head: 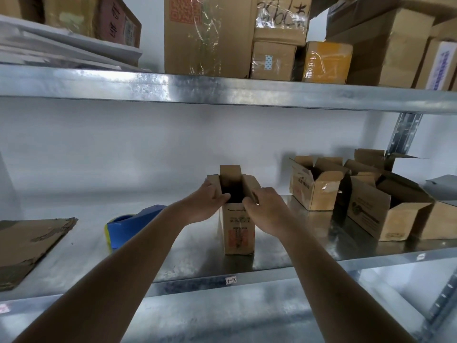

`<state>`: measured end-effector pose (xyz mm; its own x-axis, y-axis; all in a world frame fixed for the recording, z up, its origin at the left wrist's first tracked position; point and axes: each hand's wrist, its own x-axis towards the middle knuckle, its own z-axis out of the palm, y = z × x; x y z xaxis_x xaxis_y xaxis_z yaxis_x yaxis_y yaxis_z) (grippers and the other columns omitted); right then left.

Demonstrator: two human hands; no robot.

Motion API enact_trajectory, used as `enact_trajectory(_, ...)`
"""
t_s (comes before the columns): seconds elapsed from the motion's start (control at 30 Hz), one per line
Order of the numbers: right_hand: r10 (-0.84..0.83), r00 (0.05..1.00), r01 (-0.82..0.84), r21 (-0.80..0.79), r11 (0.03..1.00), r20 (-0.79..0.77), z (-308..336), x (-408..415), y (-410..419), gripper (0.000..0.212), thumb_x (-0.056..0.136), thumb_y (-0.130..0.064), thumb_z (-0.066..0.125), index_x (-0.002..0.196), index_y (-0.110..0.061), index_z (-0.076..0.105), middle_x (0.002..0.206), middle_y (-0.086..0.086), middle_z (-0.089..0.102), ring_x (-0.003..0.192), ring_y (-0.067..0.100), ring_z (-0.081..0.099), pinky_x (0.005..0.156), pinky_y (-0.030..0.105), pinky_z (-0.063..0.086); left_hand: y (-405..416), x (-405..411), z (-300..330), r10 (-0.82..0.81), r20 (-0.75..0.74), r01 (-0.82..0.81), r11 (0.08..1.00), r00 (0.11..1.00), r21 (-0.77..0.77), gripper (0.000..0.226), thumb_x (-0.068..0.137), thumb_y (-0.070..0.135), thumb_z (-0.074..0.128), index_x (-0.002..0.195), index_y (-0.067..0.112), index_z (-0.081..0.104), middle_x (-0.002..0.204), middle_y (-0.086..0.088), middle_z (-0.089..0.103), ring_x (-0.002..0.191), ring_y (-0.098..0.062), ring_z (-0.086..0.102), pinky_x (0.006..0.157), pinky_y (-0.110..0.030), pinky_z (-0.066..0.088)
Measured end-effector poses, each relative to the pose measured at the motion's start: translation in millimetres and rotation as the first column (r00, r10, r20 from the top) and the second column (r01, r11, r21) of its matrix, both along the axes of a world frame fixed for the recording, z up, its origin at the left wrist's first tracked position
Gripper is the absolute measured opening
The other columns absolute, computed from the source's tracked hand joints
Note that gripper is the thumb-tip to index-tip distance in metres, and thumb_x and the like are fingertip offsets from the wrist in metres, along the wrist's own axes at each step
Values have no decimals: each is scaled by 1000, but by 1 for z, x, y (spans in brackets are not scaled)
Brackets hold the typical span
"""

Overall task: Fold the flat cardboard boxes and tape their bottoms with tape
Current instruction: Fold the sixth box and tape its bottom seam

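A galvanised metal shelf [272,263] against a white wall carries, from large to small, a stack of flat cardboard [29,246] at the left, folded open boxes [319,184] at the right, a blue tape dispenser [131,224] and a small upright cardboard box [238,229] in the middle. The upper shelf [222,87] holds taped cartons. Both arms reach forward: the left hand [206,203] grips the box's left top flap, the right hand [264,204] pinches its right flap, each grip closed on cardboard.
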<state>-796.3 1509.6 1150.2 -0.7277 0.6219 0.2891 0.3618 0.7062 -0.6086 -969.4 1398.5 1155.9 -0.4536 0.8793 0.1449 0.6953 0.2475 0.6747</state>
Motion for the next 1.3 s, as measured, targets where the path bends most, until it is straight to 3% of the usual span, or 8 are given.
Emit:
enact_trajectory(0.13, -8, 999, 6, 52, 999, 45, -9, 0, 0, 32, 108, -41, 32, 121, -18, 51, 114, 5, 50, 93, 15, 55, 74, 25, 45, 1, 2, -3, -45, -28, 42, 992, 999, -117, 55, 99, 64, 43, 125, 17, 53, 131, -1, 53, 117, -15, 54, 106, -48, 48)
enact_trajectory(0.23, -16, 999, 14, 72, 997, 36, -15, -1, -1, 24, 110, -36, 32, 116, -20, 49, 115, 7, 52, 87, 12, 52, 71, 22, 41, -4, 8, -4, -104, 55, 111, 985, 993, -136, 87, 87, 79, 49, 154, 27, 29, 150, 9, 40, 134, -16, 45, 114, -46, 43)
enact_trajectory(0.43, -73, 997, 72, 24, 997, 35, 4, 2, 0, 31, 107, -46, 33, 109, -23, 53, 98, -3, 55, 88, 14, 56, 68, 29, 38, -7, 5, -8, -189, 64, 195, 975, 980, -102, 71, 100, 55, 56, 157, 27, 24, 140, 13, 43, 123, -10, 46, 84, -14, 43)
enact_trajectory(0.67, -300, 941, 242, 305, 921, 159, 23, -15, 8, 30, 104, -37, 42, 124, -21, 56, 106, -1, 48, 93, 20, 48, 64, 31, 29, -8, -1, -3, -218, -9, 216, 970, 976, -114, 73, 95, 59, 62, 155, 28, 32, 149, 4, 51, 116, -8, 53, 87, -19, 46)
enact_trajectory(0.87, -254, 949, 203, 253, 946, 187, 28, -28, 41, 31, 96, -42, 44, 111, -20, 60, 108, 0, 60, 110, 31, 58, 84, 42, 33, 3, -2, 0, -117, -7, 116, 987, 993, -108, 88, 87, 58, 74, 158, 25, 34, 156, 7, 47, 130, -11, 50, 100, -27, 42)
enact_trajectory(1.0, -190, 951, 121, 276, 954, 242, 26, -48, 72, 52, 102, -47, 33, 152, -36, 40, 122, 2, 70, 121, 32, 60, 111, 56, 22, 12, -7, 8, -82, -46, 74, 984, 996, -161, 94, 66, 78, 78, 142, 29, 53, 140, 20, 59, 132, -7, 53, 112, -42, 47)
enact_trajectory(1.1, -180, 927, 77, 303, 950, 328, 30, -61, 89, 52, 105, -48, 24, 155, -41, 36, 121, 2, 71, 121, 29, 61, 119, 58, 10, 18, -8, 11, -72, -35, 65, 984, 997, -167, 100, 58, 80, 81, 143, 35, 52, 142, 23, 56, 137, -6, 49, 114, -42, 46)
enact_trajectory(1.3, -78, 956, 37, 148, 988, 284, 22, -72, 105, 60, 96, -56, 38, 154, -40, 36, 127, 1, 66, 119, 29, 60, 105, 46, 42, 17, -7, 2, -21, 12, 23, 989, 1000, -146, 103, 58, 78, 84, 147, 44, 46, 145, 27, 52, 141, -7, 45, 116, -42, 43)
